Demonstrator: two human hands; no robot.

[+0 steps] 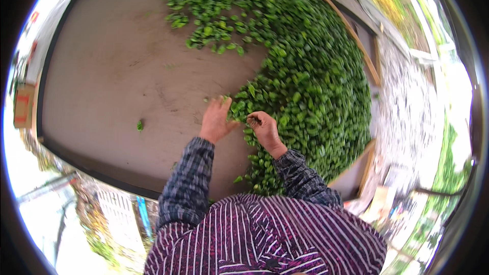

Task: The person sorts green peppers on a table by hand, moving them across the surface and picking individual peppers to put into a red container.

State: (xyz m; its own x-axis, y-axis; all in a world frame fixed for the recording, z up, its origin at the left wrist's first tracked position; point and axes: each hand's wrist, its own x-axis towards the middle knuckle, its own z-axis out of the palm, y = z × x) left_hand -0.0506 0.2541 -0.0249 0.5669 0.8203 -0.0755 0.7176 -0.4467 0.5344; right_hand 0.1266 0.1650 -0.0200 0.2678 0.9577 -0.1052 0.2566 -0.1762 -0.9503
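Observation:
Small green leafy seedlings (321, 84) stand densely over the right side of a shallow bed with a smooth brown surface (107, 72). My left hand (218, 120) is at the edge of the seedlings, palm down, thumb spread away from the fingers. Leaves show at its fingertips; no grip on them is visible. Close by on the right, my right hand (264, 129) is above the seedlings with thumb and fingers curled together. Something dark shows between them, too blurred to identify. One loose seedling (140, 125) lies on the brown surface to the left.
A black rim (110, 185) borders the bed. Wooden strips (355, 41) lie along its right side, with another wooden edge (367, 168) nearer me. Beyond the left rim is a cardboard box (24, 106). A white slatted crate (119, 214) and blue strip (144, 215) are at lower left.

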